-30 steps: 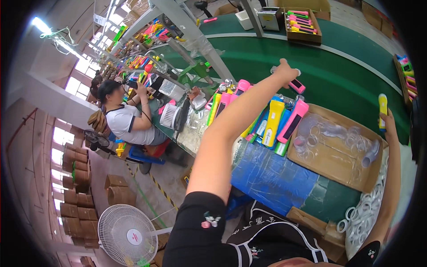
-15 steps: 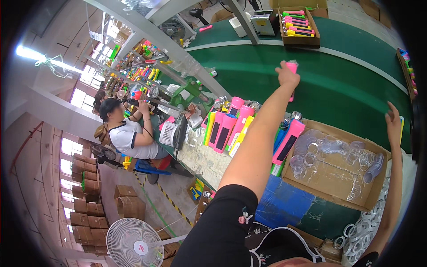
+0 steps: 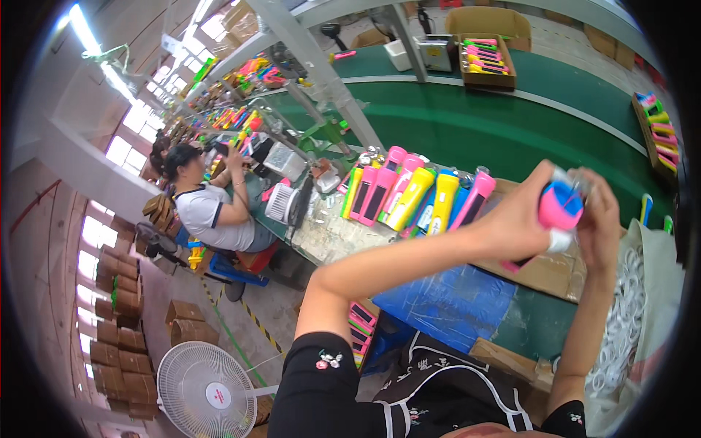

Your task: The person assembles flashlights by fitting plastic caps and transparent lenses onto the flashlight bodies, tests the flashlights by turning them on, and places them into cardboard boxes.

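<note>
My left hand (image 3: 517,221) wraps round a pink flashlight (image 3: 561,213), its wide open end tilted up and showing blue inside. White wraps cover some of its fingertips. My right hand (image 3: 602,223) is at the far side of that end, fingers bent in against the rim. A clear, shiny bit shows by its fingertips; what it is I cannot make out. Below the hands, the dark panel on the flashlight's handle shows in part. Left of them, several pink, yellow and blue flashlights (image 3: 412,197) lie side by side on the bench.
Under my hands is a cardboard tray (image 3: 544,274), partly hidden. White rings (image 3: 621,321) pile up at the right. A green conveyor (image 3: 453,117) runs behind, with a box of flashlights (image 3: 488,80) beyond it. A co-worker (image 3: 212,201) sits at the left near a standing fan (image 3: 208,394).
My left hand has come back from the conveyor with the pink flashlight. My right hand has moved in from the right to meet it. The view has shifted.
</note>
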A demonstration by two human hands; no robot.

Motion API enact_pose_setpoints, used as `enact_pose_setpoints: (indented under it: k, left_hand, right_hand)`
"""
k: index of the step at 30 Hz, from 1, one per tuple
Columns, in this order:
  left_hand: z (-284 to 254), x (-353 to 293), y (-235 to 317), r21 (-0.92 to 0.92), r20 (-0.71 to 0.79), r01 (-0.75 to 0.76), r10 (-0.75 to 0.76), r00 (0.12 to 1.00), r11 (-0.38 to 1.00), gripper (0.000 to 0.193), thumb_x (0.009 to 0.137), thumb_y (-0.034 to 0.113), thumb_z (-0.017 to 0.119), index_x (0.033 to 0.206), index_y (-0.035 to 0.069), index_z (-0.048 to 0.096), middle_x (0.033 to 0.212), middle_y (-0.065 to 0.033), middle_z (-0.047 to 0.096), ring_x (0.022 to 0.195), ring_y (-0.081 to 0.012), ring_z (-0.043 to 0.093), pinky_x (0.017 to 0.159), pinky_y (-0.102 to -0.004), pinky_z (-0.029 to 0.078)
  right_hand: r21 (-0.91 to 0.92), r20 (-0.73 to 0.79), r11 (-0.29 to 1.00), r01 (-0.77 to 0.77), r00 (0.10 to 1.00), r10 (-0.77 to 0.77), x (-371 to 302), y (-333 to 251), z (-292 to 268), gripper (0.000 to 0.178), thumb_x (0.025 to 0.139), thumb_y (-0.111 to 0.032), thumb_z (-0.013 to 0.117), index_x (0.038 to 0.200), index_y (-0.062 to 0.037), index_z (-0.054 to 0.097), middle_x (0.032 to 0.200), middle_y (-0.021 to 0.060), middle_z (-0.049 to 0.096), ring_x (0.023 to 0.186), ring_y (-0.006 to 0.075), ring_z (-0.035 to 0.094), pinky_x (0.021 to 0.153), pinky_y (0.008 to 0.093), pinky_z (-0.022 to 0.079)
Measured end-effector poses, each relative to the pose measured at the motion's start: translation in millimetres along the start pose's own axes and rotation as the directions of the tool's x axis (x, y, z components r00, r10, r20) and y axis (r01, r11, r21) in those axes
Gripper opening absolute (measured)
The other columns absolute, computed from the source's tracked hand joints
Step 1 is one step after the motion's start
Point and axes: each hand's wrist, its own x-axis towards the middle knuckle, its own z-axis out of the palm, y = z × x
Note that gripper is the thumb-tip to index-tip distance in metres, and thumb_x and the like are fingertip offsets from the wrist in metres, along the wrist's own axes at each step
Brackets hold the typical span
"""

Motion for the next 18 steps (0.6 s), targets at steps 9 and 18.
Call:
enact_pose_setpoints:
  k: [9,18]
  left_hand:
    - [58.7,-133.3,-77.5,-0.251,0.165,0.459,-0.430,0.888,0.852,0.070,0.075,0.002,0.081,0.131,0.007,0.039,0.123,-0.0092,0.055,0.115,-0.0155,0.054,0.095,-0.0308,0.047]
    - [100.8,-161.1,-147.4,-0.415,0.015,0.181,-0.192,0.981,0.892,0.064,0.084,0.014,0.074,0.138,0.007,0.040,0.121,-0.0079,0.057,0.108,-0.0160,0.055,0.094,-0.0308,0.045]
  right_hand:
    - [-0.747,0.323,0.555,0.367,0.929,-0.181,-142.0,18.8,22.8,0.027,0.079,-0.001,0.069,0.106,-0.0028,0.068,0.119,0.0141,0.064,0.109,0.0257,0.064,0.090,0.0369,0.054]
    - [-0.748,0.571,0.503,0.432,0.805,0.159,-159.3,28.2,5.4,0.046,0.082,-0.002,0.063,0.127,-0.0093,0.060,0.119,0.0101,0.066,0.108,0.0271,0.064,0.092,0.0393,0.052]
